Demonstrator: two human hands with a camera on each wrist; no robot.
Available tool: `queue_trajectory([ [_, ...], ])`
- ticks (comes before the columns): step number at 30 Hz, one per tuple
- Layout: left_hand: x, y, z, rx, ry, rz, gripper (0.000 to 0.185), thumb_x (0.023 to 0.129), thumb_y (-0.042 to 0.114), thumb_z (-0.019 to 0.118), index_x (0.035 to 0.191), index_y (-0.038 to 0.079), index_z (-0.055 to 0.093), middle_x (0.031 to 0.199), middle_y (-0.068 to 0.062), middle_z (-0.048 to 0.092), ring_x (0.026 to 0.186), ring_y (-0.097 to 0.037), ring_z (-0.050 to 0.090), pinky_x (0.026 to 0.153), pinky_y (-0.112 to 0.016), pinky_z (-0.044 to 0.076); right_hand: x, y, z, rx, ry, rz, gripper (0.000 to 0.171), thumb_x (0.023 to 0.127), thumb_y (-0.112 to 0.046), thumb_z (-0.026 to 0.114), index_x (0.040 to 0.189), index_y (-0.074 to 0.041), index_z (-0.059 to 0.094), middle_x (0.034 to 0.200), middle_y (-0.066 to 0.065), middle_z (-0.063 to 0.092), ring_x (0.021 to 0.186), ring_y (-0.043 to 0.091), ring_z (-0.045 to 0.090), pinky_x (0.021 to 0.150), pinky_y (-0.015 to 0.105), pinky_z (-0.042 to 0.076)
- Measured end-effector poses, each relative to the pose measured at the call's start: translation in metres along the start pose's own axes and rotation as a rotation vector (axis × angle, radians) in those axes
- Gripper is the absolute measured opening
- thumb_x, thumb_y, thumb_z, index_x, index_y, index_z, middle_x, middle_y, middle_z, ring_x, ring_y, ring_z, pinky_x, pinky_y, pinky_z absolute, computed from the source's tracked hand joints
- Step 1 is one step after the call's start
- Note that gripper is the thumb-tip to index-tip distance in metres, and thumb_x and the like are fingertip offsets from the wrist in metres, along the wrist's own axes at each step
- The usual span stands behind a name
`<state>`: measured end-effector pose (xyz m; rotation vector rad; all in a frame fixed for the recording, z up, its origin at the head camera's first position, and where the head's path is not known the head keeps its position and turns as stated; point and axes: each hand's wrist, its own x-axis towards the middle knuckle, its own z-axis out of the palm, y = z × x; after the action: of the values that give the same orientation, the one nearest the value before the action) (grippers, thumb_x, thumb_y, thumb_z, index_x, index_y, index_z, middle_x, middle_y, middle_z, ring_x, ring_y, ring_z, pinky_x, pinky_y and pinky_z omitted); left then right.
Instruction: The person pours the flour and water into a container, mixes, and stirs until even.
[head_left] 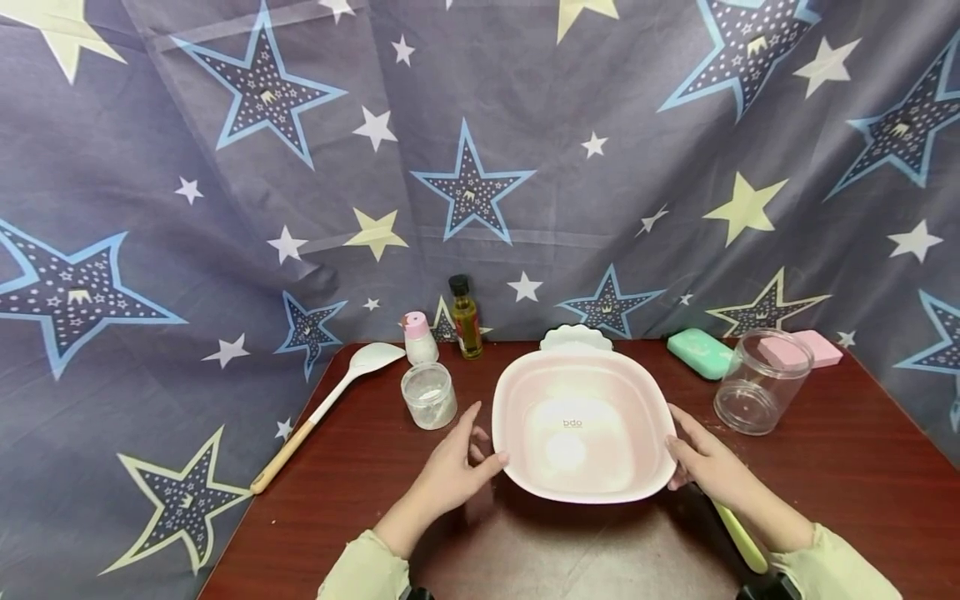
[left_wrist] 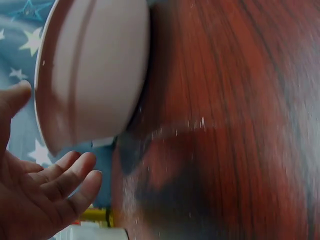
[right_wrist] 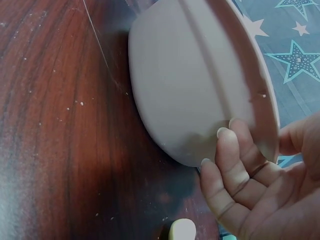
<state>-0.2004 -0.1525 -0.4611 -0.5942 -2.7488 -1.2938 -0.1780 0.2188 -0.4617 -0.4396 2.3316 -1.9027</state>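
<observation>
A pale pink basin (head_left: 585,392) with "bdo" printed inside it is at the middle of the table, its inside facing me. My right hand (head_left: 708,462) grips its right rim; in the right wrist view the thumb is at the rim of the basin (right_wrist: 175,80) and the fingers curl under the outer wall. At the left side, my left hand (head_left: 453,467) has its thumb tip right at the rim. The left wrist view shows its fingers (left_wrist: 75,182) loosely spread, with a gap between them and the wall of the basin (left_wrist: 110,65).
A long-handled white ladle (head_left: 367,360), bird-topped shaker (head_left: 420,342), oil bottle (head_left: 467,323) and small clear jar (head_left: 429,398) stand left. Behind the basin is a white scalloped piece (head_left: 576,336). Rightward are green (head_left: 701,352) and pink blocks (head_left: 823,348), a large clear jar (head_left: 757,392) and a green handle (head_left: 741,537).
</observation>
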Motion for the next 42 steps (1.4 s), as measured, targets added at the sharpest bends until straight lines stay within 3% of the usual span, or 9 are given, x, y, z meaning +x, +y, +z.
queue_trajectory([
  [5,0.003,0.010,0.006,0.023,-0.075,0.047,0.099,0.082,0.049,0.075,0.154,0.006,0.022,0.128,-0.014,0.058,0.104,-0.024,0.063,0.088,-0.043,0.049,-0.001,0.000,-0.001,-0.015,0.001,0.008,0.052,0.104,-0.001,0.036,0.147,0.016,0.012,0.077,0.018,0.058,0.053,0.019,0.058,0.053,0.036,0.053],
  [9,0.004,0.013,0.008,0.086,-0.095,0.079,0.107,0.078,0.055,0.076,0.156,0.008,0.019,0.151,-0.016,0.038,0.131,-0.025,0.046,0.103,-0.047,0.040,-0.003,0.001,-0.003,-0.004,-0.018,-0.013,0.051,0.105,-0.003,0.036,0.145,0.017,0.012,0.075,0.015,0.058,0.054,0.018,0.058,0.053,0.035,0.053],
  [18,-0.001,0.016,0.006,0.046,-0.124,0.011,0.114,0.075,0.056,0.078,0.155,0.003,0.017,0.154,-0.018,0.031,0.136,-0.026,0.039,0.106,-0.048,0.036,-0.016,0.002,-0.021,-0.066,0.078,0.009,0.048,0.108,-0.013,0.032,0.143,0.018,0.022,0.073,0.015,0.059,0.056,0.017,0.059,0.054,0.034,0.053],
  [24,0.001,0.016,0.006,0.033,-0.138,0.002,0.116,0.075,0.056,0.078,0.156,0.003,0.015,0.154,-0.019,0.031,0.137,-0.026,0.038,0.107,-0.049,0.035,-0.036,0.009,-0.057,-0.174,0.234,-0.023,0.034,0.108,-0.016,0.034,0.128,-0.040,0.046,0.075,0.008,0.064,0.058,0.017,0.060,0.056,0.032,0.053],
  [27,0.002,0.015,0.008,0.023,-0.145,-0.002,0.116,0.075,0.056,0.078,0.156,0.003,0.015,0.155,-0.019,0.029,0.138,-0.026,0.036,0.107,-0.048,0.034,-0.047,0.011,-0.078,-0.272,0.344,-0.025,0.036,0.108,-0.018,0.034,0.113,-0.052,0.047,0.070,0.005,0.065,0.056,0.016,0.061,0.054,0.028,0.052],
  [33,0.001,0.014,0.008,0.010,-0.139,0.005,0.115,0.075,0.054,0.079,0.155,0.002,0.015,0.155,-0.018,0.028,0.137,-0.025,0.038,0.107,-0.048,0.035,-0.056,0.010,-0.107,-0.327,0.599,0.026,0.029,0.107,-0.029,0.035,0.098,-0.044,0.059,0.069,-0.013,0.064,0.056,0.006,0.061,0.052,0.019,0.048],
  [37,0.003,0.013,0.008,0.001,-0.129,0.025,0.114,0.075,0.052,0.080,0.156,0.003,0.015,0.152,-0.017,0.036,0.126,-0.020,0.050,0.102,-0.044,0.041,-0.051,0.013,-0.118,-0.401,0.700,0.032,0.028,0.104,-0.030,0.045,0.118,-0.012,0.062,0.083,-0.031,0.057,0.066,-0.012,0.056,0.056,0.011,0.045],
  [39,0.003,0.013,0.008,-0.012,-0.131,0.031,0.114,0.076,0.049,0.081,0.156,0.003,0.015,0.142,-0.016,0.049,0.112,-0.018,0.057,0.096,-0.039,0.046,-0.048,0.015,-0.122,-0.442,0.694,0.076,0.045,0.102,-0.032,0.049,0.134,0.000,0.051,0.101,-0.017,0.063,0.084,-0.019,0.050,0.067,0.006,0.041],
  [42,0.003,0.013,0.009,-0.040,-0.147,0.025,0.113,0.076,0.046,0.081,0.156,0.002,0.013,0.112,-0.010,0.065,0.091,-0.019,0.062,0.082,-0.034,0.050,-0.041,0.019,-0.125,-0.471,0.633,0.164,0.071,0.098,-0.038,0.054,0.148,0.005,0.028,0.134,0.019,0.052,0.117,0.005,0.052,0.092,0.016,0.040],
])
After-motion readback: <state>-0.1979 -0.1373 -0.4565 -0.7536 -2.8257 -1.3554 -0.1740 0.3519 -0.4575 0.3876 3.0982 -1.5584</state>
